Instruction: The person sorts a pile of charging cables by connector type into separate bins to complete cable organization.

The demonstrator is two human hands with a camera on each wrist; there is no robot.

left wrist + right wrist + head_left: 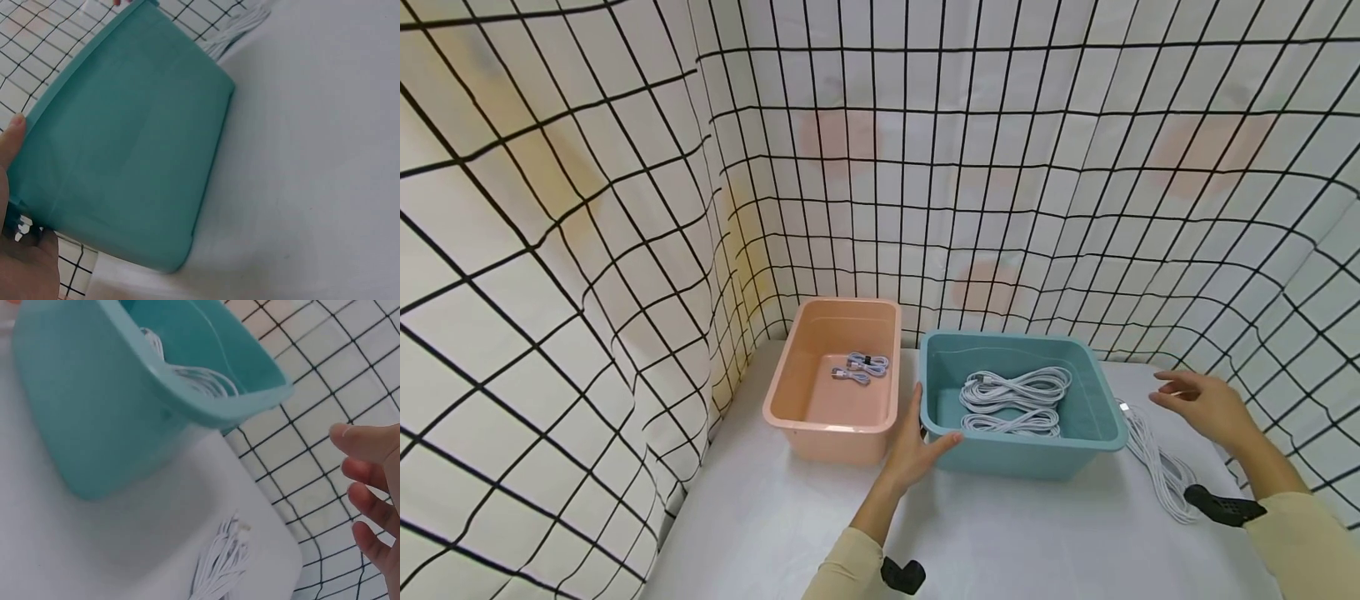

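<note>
My left hand (pixel 910 454) is at the near left corner of a teal bin (pixel 1022 458). Its thumb lies against the front rim and its extended fingers run along the left side. Inside the bin are two bundles of long white cable (pixel 1018 390), each looped into a figure eight. My right hand (pixel 1213 408) hovers past the bin's right end, fingers loosely bent, holding nothing. Below it, on the table, lies another white cable bundle (pixel 1157 467) with a plug at its far end. The right wrist view shows that hand (pixel 375 487) apart from the bin.
To the left stands a peach bin (pixel 838 450) holding small bundles of short, pale cable (pixel 867 364). Black wire mesh (pixel 925 167) over white cloth encloses the back and sides. Both bins stand on a white tabletop (pixel 985 542).
</note>
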